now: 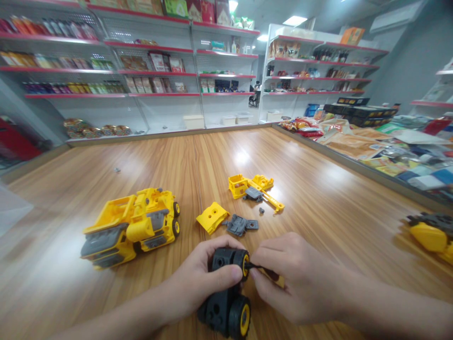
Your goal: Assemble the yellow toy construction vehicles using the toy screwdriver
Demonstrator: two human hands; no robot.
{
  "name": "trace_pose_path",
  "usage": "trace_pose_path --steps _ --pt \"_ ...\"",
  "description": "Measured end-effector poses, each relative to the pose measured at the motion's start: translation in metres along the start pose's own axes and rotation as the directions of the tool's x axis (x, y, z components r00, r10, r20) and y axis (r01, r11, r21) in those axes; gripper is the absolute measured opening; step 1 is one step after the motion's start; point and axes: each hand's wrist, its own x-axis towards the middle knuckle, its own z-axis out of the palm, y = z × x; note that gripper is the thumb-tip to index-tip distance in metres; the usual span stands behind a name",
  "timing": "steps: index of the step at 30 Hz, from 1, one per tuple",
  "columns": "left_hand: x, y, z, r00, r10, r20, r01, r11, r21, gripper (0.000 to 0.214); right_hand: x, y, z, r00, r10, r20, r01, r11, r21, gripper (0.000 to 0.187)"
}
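Observation:
My left hand (pixel 201 274) grips a dark toy truck chassis (pixel 219 307) with black tyres and yellow hubs, tilted so its wheels face right. Pinched in my right hand (pixel 290 274) is a small black screwdriver (pixel 256 267), its tip at the hub of the upper wheel (pixel 245 262). Most of its handle is hidden by my fingers. Just beyond my hands lie a yellow plate with holes (pixel 212 217) and a grey plastic part (pixel 238 225). Farther off are a yellow crane-arm piece (pixel 271 197), a yellow cab frame (pixel 237 186) and a small grey piece (pixel 261 210).
An assembled yellow toy truck (pixel 134 224) stands on the left of the wooden table (pixel 170 160). Another yellow and black toy (pixel 430 236) sits at the right edge. Tiny metal-looking bits (pixel 117 170) lie far left. Packaged goods (pixel 354 141) and stocked shelves (pixel 159 73) surround the table.

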Motion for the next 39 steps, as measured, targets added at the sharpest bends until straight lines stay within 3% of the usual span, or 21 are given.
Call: trace_pose_path --steps 6,22,32,39 --pt "-0.0015 0.0031 0.0024 0.997 0.054 -0.05 -0.045 0.983 0.178 0.035 0.002 0.0012 -0.0019 1.0 0.017 0.02 -0.016 0.999 -0.052 0.017" --pt "-0.0016 0.0068 0.0041 0.996 0.053 -0.068 -0.031 0.956 0.293 0.042 -0.0005 0.0021 -0.0038 1.0 -0.019 0.012 0.021 0.98 -0.197 0.018" --pt "-0.0008 0.0045 0.0052 0.998 0.041 -0.041 -0.03 0.971 0.236 0.044 -0.0018 0.0015 -0.002 0.998 -0.062 0.023 0.066 0.962 -0.264 0.02" --pt "-0.0047 0.0072 0.0041 0.999 0.038 -0.007 -0.036 0.979 0.2 0.05 -0.0015 0.0035 0.002 0.996 0.003 0.094 0.016 0.979 -0.203 0.017"
